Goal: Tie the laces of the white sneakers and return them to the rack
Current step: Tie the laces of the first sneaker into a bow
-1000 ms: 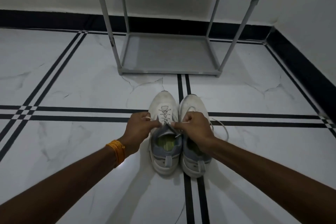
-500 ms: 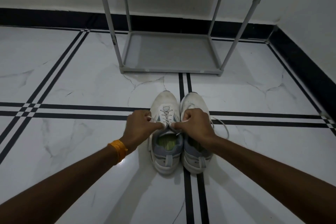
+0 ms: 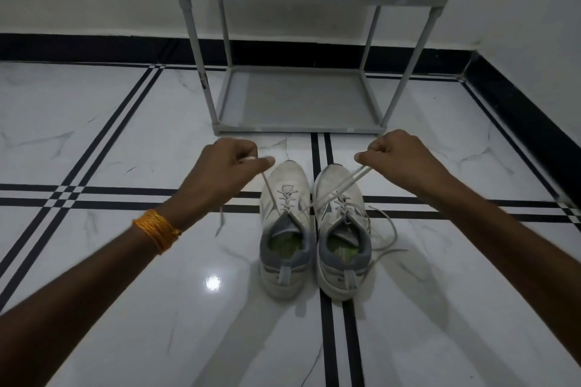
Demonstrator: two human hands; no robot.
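Head view gives me the floor (image 3: pixel 110 308) first, glossy white marble tile crossed by paired black lines, with a black skirting band along the white walls. On it, against the far wall, stands the grey rack (image 3: pixel 301 104), the only thing here that holds anything: I see its bottom shelf bare and the shelf above it bare as far as it shows, while the frame's upper part is cut off by the top edge. Both of my forearms reach in from the lower corners, the left one wearing an orange thread band (image 3: pixel 156 229) at the wrist. In front of the rack the white sneakers (image 3: pixel 314 229) sit side by side on the floor, touching or nearly so, toes toward the rack and heels toward me, grey collars and greenish insoles open to view. My left hand (image 3: pixel 223 166) is raised above and left of the left shoe, its fingers (image 3: pixel 267 161) pinching one end of that shoe's lace (image 3: pixel 270 192), which runs taut down to the eyelets. My right hand (image 3: pixel 399 160) is raised to the right, fingers pinching the other end, a strand that crosses over the right shoe's toe. The right shoe's own loose laces (image 3: pixel 385 229) trail untied on the floor beside it. A short dangling bit below my left hand is blurred; I cannot tell whether it is lace end or its shadow.
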